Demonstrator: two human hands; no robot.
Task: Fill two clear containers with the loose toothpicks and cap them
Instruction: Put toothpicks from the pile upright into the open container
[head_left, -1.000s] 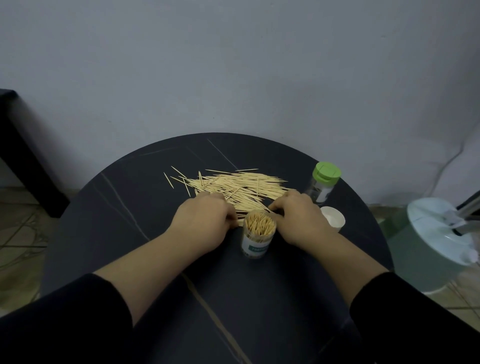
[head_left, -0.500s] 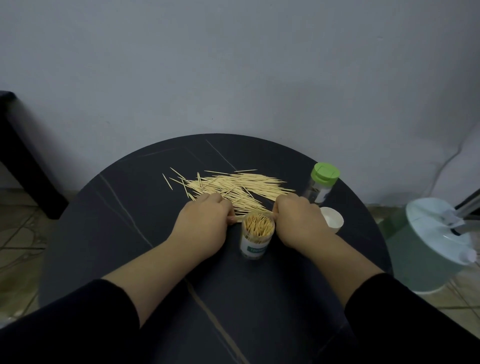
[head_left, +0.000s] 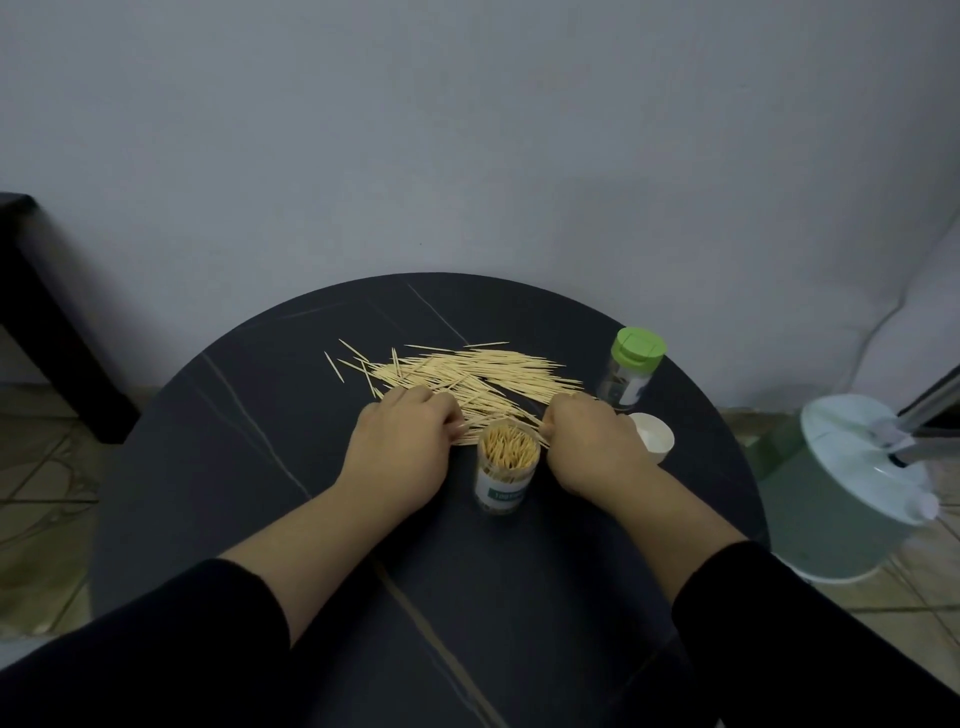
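The round dark counter (head_left: 234, 467) carries everything. Across its far half the loose toothpicks (head_left: 467, 371) lie in a broad, roughly parallel drift, with a few strays at the left end. The left hand (head_left: 400, 452) and right hand (head_left: 592, 447) rest knuckles-up at the pile's near edge, fingers curled down and pinching what looks like a small bunch stretched between them; the fingertips themselves are hidden. Directly between the two wrists, just nearer the person than that bunch, stands the open container (head_left: 506, 467), upright and already packed with toothpicks on end. The green-lidded container (head_left: 631, 371) stands capped by the pile's right end, apart from both hands. A white cap (head_left: 652, 441) lies just beside the right hand. The sticks are probably very light, stiff and sharp-tipped, and they roll and scatter easily, so a bunch is best squeezed across its middle with all the sticks aligned.
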